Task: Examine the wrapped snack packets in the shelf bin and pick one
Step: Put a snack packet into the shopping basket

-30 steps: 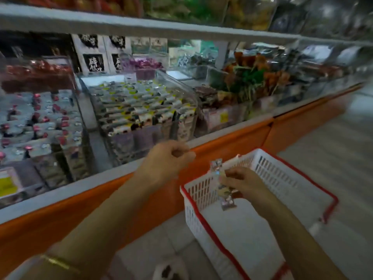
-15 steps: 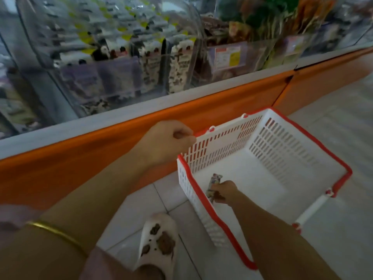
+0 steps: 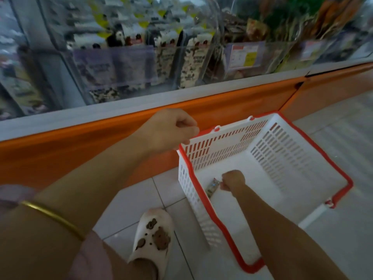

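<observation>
The right hand's fingers (image 3: 224, 185) are curled narrow, pinching one end of a small snack packet (image 3: 212, 187). The right hand (image 3: 233, 179) is low inside the white basket (image 3: 282, 158), near its left wall. The packet hangs tilted beneath the pinch, close to the basket's bottom; whether it touches the bottom is unclear, and its print is too small to read.

The left hand (image 3: 169, 130) has its fingers curled shut into a fist, thumb against forefinger, with nothing showing in them. It is just beside the basket's near-left corner, by the red rim; its underside is hidden. A thin gold bangle (image 3: 52, 217) circles that forearm.

Behind the hands runs the orange shelf front (image 3: 80, 150), and above it the clear shelf bin (image 3: 129, 63) stands packed with upright wrapped packets, blurred and cut off at the top edge. Below, a white shoe (image 3: 153, 237) with brown charms rests on the tiled floor (image 3: 137, 203).
</observation>
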Demonstrator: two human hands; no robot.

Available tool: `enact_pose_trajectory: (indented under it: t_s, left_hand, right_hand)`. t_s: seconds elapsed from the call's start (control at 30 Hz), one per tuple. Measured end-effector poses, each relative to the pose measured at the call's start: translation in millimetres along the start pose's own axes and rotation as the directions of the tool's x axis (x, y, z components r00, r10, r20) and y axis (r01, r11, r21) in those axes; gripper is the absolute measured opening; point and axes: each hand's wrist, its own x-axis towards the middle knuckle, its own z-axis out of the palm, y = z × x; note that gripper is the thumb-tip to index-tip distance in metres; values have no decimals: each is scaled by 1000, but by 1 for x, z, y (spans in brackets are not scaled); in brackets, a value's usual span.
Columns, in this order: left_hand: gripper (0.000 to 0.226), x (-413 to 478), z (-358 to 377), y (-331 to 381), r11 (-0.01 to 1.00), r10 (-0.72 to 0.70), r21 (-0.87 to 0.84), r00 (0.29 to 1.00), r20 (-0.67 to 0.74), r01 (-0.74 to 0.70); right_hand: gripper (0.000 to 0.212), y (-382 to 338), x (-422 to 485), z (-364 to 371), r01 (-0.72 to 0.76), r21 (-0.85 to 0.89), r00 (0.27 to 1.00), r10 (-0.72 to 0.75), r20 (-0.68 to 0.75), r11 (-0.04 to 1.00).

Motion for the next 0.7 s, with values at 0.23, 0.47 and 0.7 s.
enact_pose_trajectory:
  t_s: [0.23,0.47,0.7]
  left_hand:
    - [9,-44,-57,44,995,99,-24,994,-34,-100]
    - [12,-121,-154,30,991,101,-40,921,-376,-125]
    - [16,-151,-216,-10,976,139,217,755,-640,5]
  right_hand:
    - [12,-149,-160,-11,671,171,721,-689,76,721]
    - [11,-237,-310,39,913,268,251,-941,227,308]
    - [11,-285,-340,102,995,-77,88,-953,289,69]
